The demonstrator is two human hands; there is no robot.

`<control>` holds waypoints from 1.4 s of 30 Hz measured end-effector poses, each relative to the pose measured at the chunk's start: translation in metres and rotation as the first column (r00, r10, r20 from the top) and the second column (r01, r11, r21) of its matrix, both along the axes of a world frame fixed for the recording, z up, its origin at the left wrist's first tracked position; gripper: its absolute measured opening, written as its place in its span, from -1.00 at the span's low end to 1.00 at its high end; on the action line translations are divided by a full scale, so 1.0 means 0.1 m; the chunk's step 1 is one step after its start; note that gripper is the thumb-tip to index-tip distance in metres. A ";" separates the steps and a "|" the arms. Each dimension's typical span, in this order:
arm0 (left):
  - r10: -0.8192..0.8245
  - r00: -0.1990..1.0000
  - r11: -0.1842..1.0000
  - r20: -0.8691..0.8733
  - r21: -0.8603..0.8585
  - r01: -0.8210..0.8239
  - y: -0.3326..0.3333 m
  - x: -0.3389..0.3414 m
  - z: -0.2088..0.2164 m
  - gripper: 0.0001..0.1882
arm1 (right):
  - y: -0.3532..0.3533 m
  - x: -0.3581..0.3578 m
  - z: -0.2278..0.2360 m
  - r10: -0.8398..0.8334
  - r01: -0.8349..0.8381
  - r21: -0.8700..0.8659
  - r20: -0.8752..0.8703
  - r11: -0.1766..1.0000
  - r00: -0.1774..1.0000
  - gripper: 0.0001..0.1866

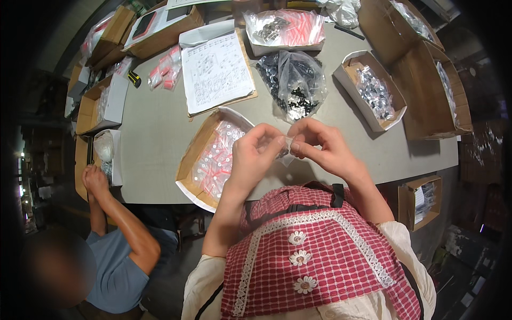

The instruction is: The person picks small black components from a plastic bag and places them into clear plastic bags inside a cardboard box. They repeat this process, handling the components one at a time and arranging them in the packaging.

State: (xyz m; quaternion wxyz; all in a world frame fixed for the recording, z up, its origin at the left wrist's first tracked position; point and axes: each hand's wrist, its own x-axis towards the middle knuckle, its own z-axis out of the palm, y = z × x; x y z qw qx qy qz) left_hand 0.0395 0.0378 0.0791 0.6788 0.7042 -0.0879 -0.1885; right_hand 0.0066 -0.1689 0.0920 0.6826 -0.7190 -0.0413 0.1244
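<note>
In front of my chest, both hands pinch a small see-through plastic bag (287, 158). My left hand (255, 153) grips its left side and my right hand (324, 145) grips the top right, thumbs against fingers. Something dark shows in the bag near the left fingertips, too small to name. Just left of my left hand stands a cardboard tray (185, 169) holding several little zip bags (217, 154) with red edges and pale washer-like discs. Beyond my hands lies a large plastic bag (290, 74) of small black parts, with some silvery ones.
Printed sheets (216, 66) lie on a clipboard on the grey table (154, 133). A white box (285, 50) holds metal parts and red-edged bags. Another box (381, 125) stands at right. At left are a yellow-black cutter (134, 79) and a co-worker's hands (95, 181) by boxes.
</note>
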 end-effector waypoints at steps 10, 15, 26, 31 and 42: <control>0.003 0.976 0.992 0.217 0.122 -0.030 -0.07 -0.16 -0.14 -0.96 | 0.00 -0.02 -0.13 0.070 -0.036 -0.179 0.185 0.983 0.980 -0.80; 0.102 0.990 0.993 0.096 -0.076 -0.095 -0.16 -0.19 -0.09 -0.94 | 0.02 -0.03 -0.15 -0.019 0.047 -0.144 0.193 0.988 0.981 -0.81; 0.136 0.830 0.695 0.541 0.545 -0.469 0.44 0.13 -0.74 -0.64 | -1.10 0.13 -0.57 -0.773 0.770 0.423 -0.214 0.478 0.597 -0.73; 0.004 0.976 0.625 0.220 0.761 -0.174 0.41 0.12 -0.83 -0.71 | -0.55 0.00 -0.54 -0.483 0.521 0.220 -0.205 0.825 0.851 -0.81; 0.358 0.922 0.910 0.149 0.164 -0.380 0.45 0.03 -0.47 -0.79 | 0.16 0.12 -0.39 -0.027 0.097 -0.246 0.272 0.964 0.962 -0.68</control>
